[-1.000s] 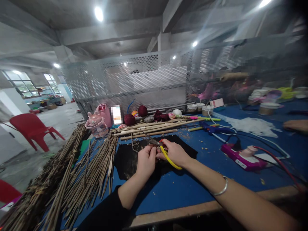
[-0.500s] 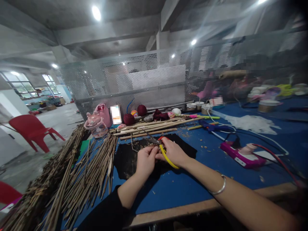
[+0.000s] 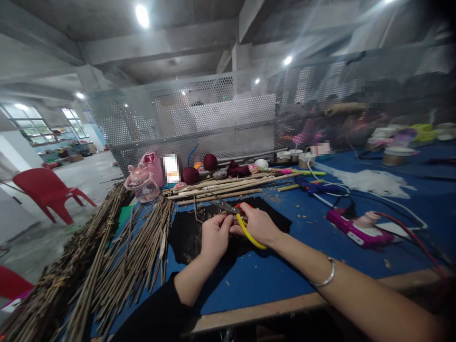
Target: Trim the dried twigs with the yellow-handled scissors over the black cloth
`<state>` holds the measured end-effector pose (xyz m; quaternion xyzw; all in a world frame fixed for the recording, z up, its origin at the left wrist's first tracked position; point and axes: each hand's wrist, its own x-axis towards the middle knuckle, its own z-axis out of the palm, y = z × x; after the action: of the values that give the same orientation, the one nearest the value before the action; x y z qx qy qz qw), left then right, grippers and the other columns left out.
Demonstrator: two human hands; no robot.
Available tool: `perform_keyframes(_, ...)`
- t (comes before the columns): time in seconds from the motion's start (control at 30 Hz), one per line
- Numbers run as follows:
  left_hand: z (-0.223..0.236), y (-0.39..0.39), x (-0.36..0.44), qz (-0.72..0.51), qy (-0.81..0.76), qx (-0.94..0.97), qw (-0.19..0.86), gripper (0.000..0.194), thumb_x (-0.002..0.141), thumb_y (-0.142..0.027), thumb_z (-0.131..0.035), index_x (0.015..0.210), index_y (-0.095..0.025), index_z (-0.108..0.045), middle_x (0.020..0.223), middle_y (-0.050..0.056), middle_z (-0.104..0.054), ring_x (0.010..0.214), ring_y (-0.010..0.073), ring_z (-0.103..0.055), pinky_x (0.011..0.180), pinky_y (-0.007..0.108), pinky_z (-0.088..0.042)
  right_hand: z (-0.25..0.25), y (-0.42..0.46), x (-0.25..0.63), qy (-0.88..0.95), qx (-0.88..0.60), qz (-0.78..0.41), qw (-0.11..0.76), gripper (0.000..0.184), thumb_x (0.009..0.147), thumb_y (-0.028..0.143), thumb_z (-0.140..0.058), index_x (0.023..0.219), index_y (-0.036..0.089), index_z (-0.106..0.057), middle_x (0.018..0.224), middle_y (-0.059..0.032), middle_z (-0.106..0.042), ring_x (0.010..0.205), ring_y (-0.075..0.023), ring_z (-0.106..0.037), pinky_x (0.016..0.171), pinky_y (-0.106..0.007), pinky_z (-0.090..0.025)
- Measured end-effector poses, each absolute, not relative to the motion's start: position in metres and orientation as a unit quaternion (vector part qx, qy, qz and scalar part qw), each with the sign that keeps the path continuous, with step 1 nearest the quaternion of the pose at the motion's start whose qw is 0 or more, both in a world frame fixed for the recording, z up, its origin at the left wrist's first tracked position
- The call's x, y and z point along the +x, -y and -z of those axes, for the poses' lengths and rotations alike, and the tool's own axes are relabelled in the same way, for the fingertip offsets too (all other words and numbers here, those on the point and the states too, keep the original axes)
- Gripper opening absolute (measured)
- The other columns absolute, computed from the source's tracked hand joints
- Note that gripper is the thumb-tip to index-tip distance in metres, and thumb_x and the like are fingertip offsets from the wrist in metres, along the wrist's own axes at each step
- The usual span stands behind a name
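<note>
My right hand [image 3: 259, 224] is closed round the yellow handles of a pair of shears [image 3: 239, 217], whose dark blades point up and left. My left hand [image 3: 214, 236] is pinched shut just left of it, fingertips at the blades, on something small I cannot make out. Both hands work over a black cloth [image 3: 185, 235] spread on the blue table [image 3: 270, 280]. A silver bangle [image 3: 327, 277] circles my right forearm.
Bundles of thin brown twigs [image 3: 117, 256] cover the table's left side. Long pale sticks [image 3: 228, 185], dark red yarn balls [image 3: 191, 175] and a pink bottle [image 3: 152, 169] lie behind. A pink device [image 3: 351, 230] with cables and a blue glue gun [image 3: 315, 188] sit right. A red chair [image 3: 46, 190] stands left.
The hands have stayed in place over the black cloth with the shears; the view has shifted slightly. Nothing was picked up or let go.
</note>
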<state>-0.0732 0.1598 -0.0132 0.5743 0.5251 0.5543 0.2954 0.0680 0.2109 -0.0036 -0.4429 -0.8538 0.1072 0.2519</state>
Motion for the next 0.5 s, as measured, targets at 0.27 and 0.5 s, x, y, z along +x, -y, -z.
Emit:
perform_keyframes(0.27,0.0099,-0.158,-0.0703,-0.573,-0.504,0.548,0.342,0.032,0.077,-0.041,-0.048,0.078,-0.013,-0.064,0.065,0.002,-0.059,0.052,0.0093,-0.048,0.045,0.018,-0.04,0.0059,-0.2149,0.0684,0.849,-0.44,-0.134,0.261,0.039,0.067,0.057,-0.055,0.08,0.021,-0.049,0.065,-0.0005,-0.059,0.054,-0.0128,-0.051,0.048,-0.021,-0.027)
perform_keyframes(0.5,0.0106,-0.1582,-0.0703,-0.565,-0.509,0.553,0.34,0.032,0.078,-0.041,-0.047,0.084,-0.014,-0.064,0.07,0.002,-0.061,0.054,0.01,-0.05,0.043,0.017,-0.041,0.007,-0.2193,0.0699,0.852,-0.447,-0.124,0.243,0.037,0.07,0.056,-0.053,0.076,0.02,-0.052,0.063,-0.001,-0.058,0.053,-0.0121,-0.049,0.049,-0.021,-0.026)
